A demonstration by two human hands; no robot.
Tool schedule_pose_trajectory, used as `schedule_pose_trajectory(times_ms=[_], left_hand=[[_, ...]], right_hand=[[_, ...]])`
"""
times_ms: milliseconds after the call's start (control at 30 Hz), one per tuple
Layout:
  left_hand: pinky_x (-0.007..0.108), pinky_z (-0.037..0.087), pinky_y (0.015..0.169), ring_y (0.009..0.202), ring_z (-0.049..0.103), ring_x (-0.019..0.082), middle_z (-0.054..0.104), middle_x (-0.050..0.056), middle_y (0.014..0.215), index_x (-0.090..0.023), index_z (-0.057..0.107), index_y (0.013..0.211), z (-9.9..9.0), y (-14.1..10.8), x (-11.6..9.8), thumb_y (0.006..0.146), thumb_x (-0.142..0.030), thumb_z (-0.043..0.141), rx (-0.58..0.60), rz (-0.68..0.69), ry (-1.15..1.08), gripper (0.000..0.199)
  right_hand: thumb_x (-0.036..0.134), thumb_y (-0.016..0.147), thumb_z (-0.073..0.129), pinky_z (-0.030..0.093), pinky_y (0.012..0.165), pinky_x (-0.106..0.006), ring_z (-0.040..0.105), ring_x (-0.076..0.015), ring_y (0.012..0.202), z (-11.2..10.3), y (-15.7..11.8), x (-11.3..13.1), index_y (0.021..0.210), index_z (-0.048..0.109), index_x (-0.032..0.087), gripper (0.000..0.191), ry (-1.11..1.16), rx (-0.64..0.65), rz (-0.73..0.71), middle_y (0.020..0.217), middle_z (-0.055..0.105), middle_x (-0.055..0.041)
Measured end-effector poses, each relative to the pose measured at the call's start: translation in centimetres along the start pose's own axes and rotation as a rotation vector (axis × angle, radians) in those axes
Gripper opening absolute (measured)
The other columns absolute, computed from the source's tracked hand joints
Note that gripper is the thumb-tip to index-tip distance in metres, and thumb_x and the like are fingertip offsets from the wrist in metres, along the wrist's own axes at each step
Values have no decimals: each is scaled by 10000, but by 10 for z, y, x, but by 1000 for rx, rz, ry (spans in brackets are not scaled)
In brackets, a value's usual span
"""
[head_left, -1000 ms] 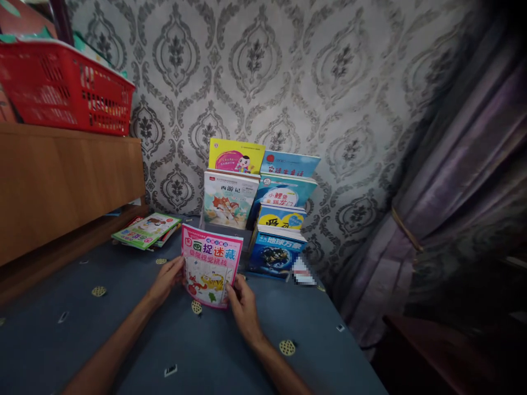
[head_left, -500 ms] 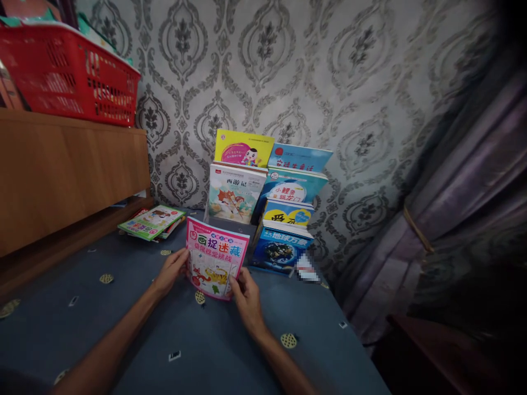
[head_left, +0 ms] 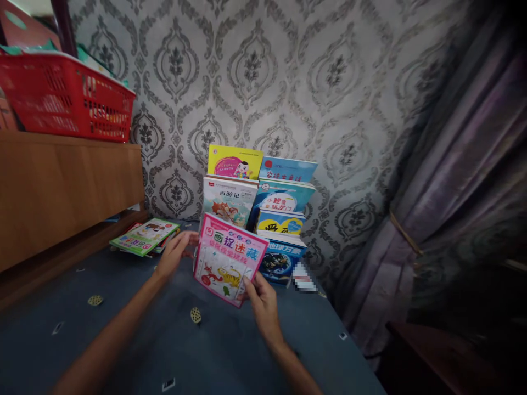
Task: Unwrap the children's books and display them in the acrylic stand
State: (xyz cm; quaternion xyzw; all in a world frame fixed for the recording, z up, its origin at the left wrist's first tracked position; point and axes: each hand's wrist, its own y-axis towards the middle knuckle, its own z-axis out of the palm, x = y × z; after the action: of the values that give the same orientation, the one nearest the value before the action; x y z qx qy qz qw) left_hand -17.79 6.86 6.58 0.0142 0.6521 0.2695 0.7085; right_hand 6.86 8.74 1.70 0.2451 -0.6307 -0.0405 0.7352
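From my remote seat I see one thin pink book [head_left: 224, 262], at seven o'clock from the centre of my view. I read it as closed, its front cover facing me. It is held up on a slant, its top leaning toward one o'clock, its lowest corner pointing to five, and gripped at its four o'clock edge. Large multicoloured Chinese characters cross the cover's top, with a pinkish line beneath. Below I make out a reddish animal toward eight o'clock, a yellow striped one and a green shape near six.
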Motion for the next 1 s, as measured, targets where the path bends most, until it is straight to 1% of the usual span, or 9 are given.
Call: schedule_pose_trajectory(times_ms=[133,233,333,400,567,733,800,900,1000], left_hand=[[235,491,596,1050,625,259,685,101,1085,-183,649,1114,10,50,-28,776,-559,655,-75,192,129,506],[250,502,634,1082,606,250,658,105,1157,-190,612,1164,16,86,-40,785,-457,637,-116,351,233,464],[281,514,701,1074,601,241,650,113,1153,-179,588,1172,21,112,-46,771,-393,625,-149,432,293,456],[271,507,679,1031,606,230,653,105,1103,-172,583,1142,24,122,-48,740,-377,633,-131,442,278,455],[224,454,579,845,605,182,649,54,926,-174,584,964,27,133,-54,658,-363,664,-101,398,194,369],[270,471,664,787,585,172,629,24,861,-185,583,992,25,136,-63,673,-347,649,-92,423,266,364],[313,482,752,877,588,200,632,40,924,-195,596,1043,26,133,-70,718,-304,616,-134,535,432,344],[387,448,912,1033,551,248,617,73,1032,-208,635,1055,32,125,-84,818,-263,564,-181,767,816,254],[418,403,969,1065,520,276,607,95,1048,-195,660,1057,43,119,-96,892,-291,538,-77,918,1130,227]], right_hand=[[577,810,690,537,494,-289,648,-221,713,-25,9,23,1041,709,199,444,-32,-116,-60,964,739,-80],[572,807,700,543,502,-296,641,-204,669,-46,15,43,1000,709,195,423,-88,-218,-138,920,739,-73],[580,798,710,538,503,-283,621,-174,616,-65,19,65,973,703,182,435,-138,-321,-211,873,736,-65],[568,793,721,533,506,-273,615,-158,593,-77,23,79,973,698,175,433,-149,-374,-247,854,733,-59],[492,793,746,511,495,-240,608,-138,596,-95,35,108,950,691,170,362,-130,-468,-362,828,716,-43],[467,804,741,525,521,-239,592,-131,621,-97,55,129,963,691,186,327,-140,-476,-489,836,698,-26],[469,820,725,530,528,-243,600,-137,645,-95,65,136,978,686,195,319,-158,-465,-542,872,700,-31],[477,838,707,522,509,-244,597,-147,641,-92,79,148,945,679,208,291,-196,-456,-612,829,684,-21],[476,840,708,528,508,-260,589,-152,621,-89,91,160,919,677,219,270,-214,-431,-667,765,658,-8]])
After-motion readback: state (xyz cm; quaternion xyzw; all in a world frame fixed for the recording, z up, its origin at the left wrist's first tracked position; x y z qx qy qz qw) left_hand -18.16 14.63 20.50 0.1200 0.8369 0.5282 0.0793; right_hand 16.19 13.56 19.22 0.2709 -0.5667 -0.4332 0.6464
